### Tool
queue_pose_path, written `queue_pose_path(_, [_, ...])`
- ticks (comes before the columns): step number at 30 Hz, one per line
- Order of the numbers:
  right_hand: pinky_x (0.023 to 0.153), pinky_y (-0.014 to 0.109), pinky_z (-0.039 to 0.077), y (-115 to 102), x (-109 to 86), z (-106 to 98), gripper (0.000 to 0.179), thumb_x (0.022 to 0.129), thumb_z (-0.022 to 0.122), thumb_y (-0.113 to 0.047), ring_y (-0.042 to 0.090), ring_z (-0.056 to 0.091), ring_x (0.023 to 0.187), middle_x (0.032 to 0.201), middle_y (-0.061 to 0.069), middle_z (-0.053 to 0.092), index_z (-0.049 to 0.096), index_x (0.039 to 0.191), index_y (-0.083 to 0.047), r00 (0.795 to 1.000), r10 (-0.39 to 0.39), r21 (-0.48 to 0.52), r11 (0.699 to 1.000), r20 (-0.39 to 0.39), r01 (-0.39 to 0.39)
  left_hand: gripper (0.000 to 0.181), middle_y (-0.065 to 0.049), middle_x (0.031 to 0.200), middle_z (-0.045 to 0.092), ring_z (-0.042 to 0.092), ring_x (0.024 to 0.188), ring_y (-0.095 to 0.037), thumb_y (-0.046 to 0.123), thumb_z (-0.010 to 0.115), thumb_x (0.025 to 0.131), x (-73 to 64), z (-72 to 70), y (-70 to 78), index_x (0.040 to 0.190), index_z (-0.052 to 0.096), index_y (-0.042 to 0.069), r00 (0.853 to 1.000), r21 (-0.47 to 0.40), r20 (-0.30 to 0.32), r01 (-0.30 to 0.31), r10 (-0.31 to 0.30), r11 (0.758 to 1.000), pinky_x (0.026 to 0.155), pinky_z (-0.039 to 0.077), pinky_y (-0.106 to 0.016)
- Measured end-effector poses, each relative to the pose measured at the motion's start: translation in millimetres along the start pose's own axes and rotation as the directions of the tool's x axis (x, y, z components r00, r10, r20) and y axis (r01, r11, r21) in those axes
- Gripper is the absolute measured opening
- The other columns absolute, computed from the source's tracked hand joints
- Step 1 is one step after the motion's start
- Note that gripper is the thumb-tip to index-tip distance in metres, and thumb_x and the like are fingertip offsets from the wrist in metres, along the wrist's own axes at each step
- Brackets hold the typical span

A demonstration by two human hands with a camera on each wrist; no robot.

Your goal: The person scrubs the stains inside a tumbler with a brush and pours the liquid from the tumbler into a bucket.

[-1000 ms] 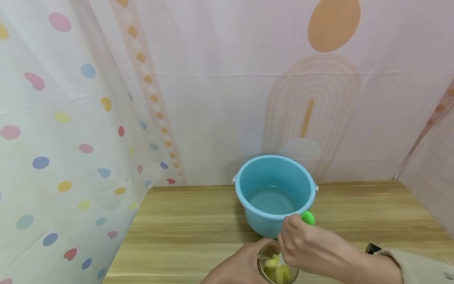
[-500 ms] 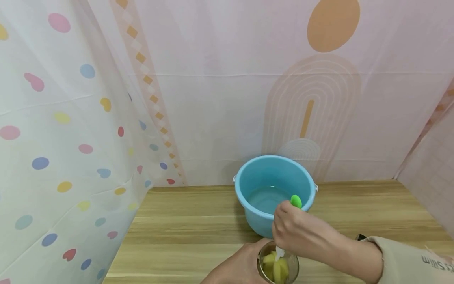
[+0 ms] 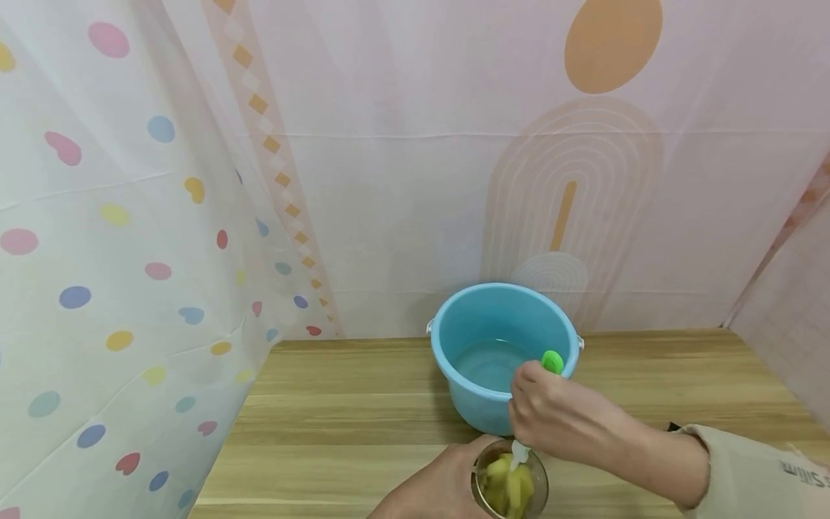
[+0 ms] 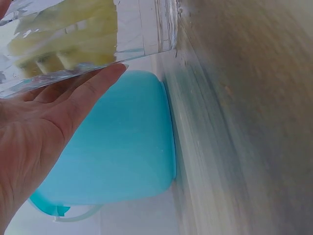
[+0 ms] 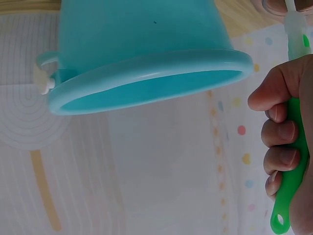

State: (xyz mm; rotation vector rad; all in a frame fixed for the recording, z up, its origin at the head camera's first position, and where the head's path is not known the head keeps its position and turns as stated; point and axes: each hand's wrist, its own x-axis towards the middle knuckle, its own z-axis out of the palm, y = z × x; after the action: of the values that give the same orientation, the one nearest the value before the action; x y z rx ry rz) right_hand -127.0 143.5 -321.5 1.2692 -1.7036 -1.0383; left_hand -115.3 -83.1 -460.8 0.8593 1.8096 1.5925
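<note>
I saw the left hand point(image 3: 433, 484) grip the glass point(image 4: 98, 39), mouth up, just in front of the bucket point(image 3: 478, 409), which stood by the desk's point(image 3: 337, 418) far edge. The right hand point(image 3: 551, 417) clasped the brush point(image 5: 292, 183), its yellow head point(image 3: 515, 490) inside the glass.
</note>
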Motion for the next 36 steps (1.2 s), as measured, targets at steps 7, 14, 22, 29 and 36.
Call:
queue_pose_path(7, [0.065, 0.030, 0.025, 0.3, -10.4, 5.0, 0.023, 0.072, 0.054, -0.004, 0.017, 0.024, 0.058, 0.054, 0.006, 0.029, 0.034, 0.062, -0.009, 1.000, 0.019, 0.016, 1.000, -0.008, -0.019, 0.066, 0.011, 0.128, 0.067, 0.067, 0.108, -0.009, 0.027, 0.089, 0.085, -0.1, -0.2, 1.8, 0.142, 0.056, 0.032, 0.998, 0.031, -0.035, 0.044, -0.043, 0.999, 0.095, 0.054, -0.027])
queue_pose_path(14, [0.065, 0.030, 0.025, 1.2, -20.2, -1.6, 0.023, 0.084, 0.044, 0.001, 0.018, 0.026, 0.059, 0.056, 0.006, 0.030, 0.036, 0.063, -0.006, 1.000, 0.017, 0.065, 0.998, -0.014, -0.016, 0.067, 0.010, 0.130, 0.067, 0.067, 0.110, -0.010, 0.027, 0.090, 0.084, -1.7, 0.9, 2.1, 0.142, 0.056, 0.033, 0.998, 0.015, -0.044, 0.047, -0.047, 0.999, 0.095, 0.054, -0.027])
queue_pose_path(22, [0.064, 0.028, 0.028, 1.0, -22.0, -17.0, 0.024, 0.080, 0.043, 0.011, 0.017, 0.026, 0.058, 0.056, 0.010, 0.028, 0.029, 0.064, 0.001, 0.998, 0.017, 0.040, 0.999, -0.060, -0.015, 0.065, 0.008, 0.129, 0.069, 0.068, 0.110, -0.011, 0.025, 0.090, 0.084, -2.8, 2.3, 2.8, 0.140, 0.058, 0.033, 0.998, -0.022, -0.043, 0.041, -0.041, 0.999, 0.095, 0.055, -0.028])
queue_pose_path(29, [0.063, 0.028, 0.031, 1.9, -13.6, -25.3, 0.021, 0.075, 0.047, 0.007, 0.021, 0.031, 0.057, 0.056, 0.011, 0.029, 0.029, 0.065, 0.001, 0.994, 0.000, -0.016, 1.000, -0.109, -0.001, 0.065, 0.009, 0.130, 0.067, 0.067, 0.111, -0.010, 0.027, 0.090, 0.084, -3.2, 1.4, 1.8, 0.141, 0.057, 0.031, 0.999, 0.000, -0.036, 0.029, -0.029, 1.000, 0.096, 0.055, -0.028])
queue_pose_path(36, [0.062, 0.028, 0.029, 0.6, -2.4, -26.6, 0.024, 0.072, 0.048, 0.002, 0.020, 0.030, 0.056, 0.054, 0.009, 0.027, 0.027, 0.064, 0.000, 0.990, -0.014, -0.063, 0.998, -0.142, 0.005, 0.069, 0.010, 0.138, 0.063, 0.063, 0.118, -0.010, 0.027, 0.089, 0.085, -2.9, 0.5, 0.9, 0.145, 0.055, 0.036, 0.999, -0.015, -0.026, 0.043, -0.044, 0.999, 0.099, 0.052, -0.027])
